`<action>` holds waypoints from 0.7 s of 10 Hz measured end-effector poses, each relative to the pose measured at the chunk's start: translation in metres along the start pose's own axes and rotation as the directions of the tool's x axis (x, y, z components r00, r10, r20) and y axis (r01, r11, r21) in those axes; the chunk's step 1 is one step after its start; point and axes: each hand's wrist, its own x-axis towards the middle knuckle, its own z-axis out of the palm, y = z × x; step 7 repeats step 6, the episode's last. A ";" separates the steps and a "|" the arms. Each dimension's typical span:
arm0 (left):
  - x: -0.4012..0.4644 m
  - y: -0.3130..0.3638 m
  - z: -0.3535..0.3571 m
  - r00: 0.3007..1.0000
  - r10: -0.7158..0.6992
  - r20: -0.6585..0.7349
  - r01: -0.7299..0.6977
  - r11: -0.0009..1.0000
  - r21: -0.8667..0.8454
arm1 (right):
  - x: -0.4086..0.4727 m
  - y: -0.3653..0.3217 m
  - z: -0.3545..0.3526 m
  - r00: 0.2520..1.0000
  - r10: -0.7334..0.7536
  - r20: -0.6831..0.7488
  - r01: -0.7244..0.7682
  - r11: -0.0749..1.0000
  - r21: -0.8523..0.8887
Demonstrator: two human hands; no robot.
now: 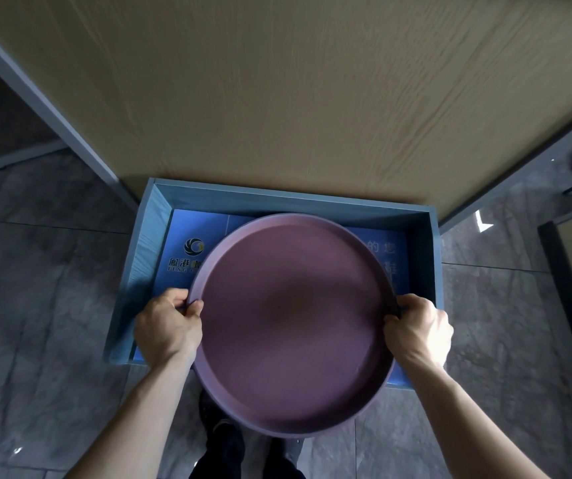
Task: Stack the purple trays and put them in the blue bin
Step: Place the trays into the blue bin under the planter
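Observation:
A large round purple tray [293,323] hangs level over the blue bin [146,243], which stands on the floor below the table's near edge. My left hand [167,323] grips the tray's left rim, thumb on top. My right hand [419,328] grips the right rim the same way. The tray covers most of the bin's inside and sticks out past its near wall. Whether more trays sit stacked under this one, I cannot tell. A blue printed sheet with a logo lines the bin's bottom.
A wooden table top [312,91] fills the upper view, its grey metal frame [46,108] running down both sides. Grey tiled floor [35,305] surrounds the bin. My dark shoes [222,430] show below the tray.

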 end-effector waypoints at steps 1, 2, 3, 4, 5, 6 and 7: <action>0.002 -0.002 0.000 1.000 0.003 0.017 -0.003 1.000 -0.009 | -0.001 0.004 0.005 0.999 0.013 -0.030 -0.013 1.000 0.009; 0.003 -0.006 0.001 1.000 0.009 0.016 -0.009 1.000 -0.009 | -0.007 0.003 0.011 0.999 0.013 -0.037 -0.013 1.000 0.010; 0.001 -0.007 -0.001 1.000 0.016 0.014 -0.016 1.000 -0.002 | -0.011 0.004 0.012 0.999 0.012 -0.044 -0.010 1.000 0.030; 0.004 -0.002 -0.001 0.997 -0.014 0.074 0.010 0.998 0.056 | -0.012 0.004 0.010 1.000 -0.014 -0.016 0.014 1.000 0.018; 0.002 0.002 -0.003 0.989 0.015 0.147 -0.040 0.985 0.167 | -0.013 0.001 0.008 0.995 -0.066 0.072 0.071 0.995 -0.070; -0.011 0.016 -0.017 0.985 0.105 0.140 -0.125 0.981 0.145 | -0.018 -0.006 -0.009 0.975 -0.197 0.105 0.210 0.969 -0.130; -0.011 0.016 -0.017 0.985 0.105 0.140 -0.125 0.981 0.145 | -0.018 -0.006 -0.009 0.975 -0.197 0.105 0.210 0.969 -0.130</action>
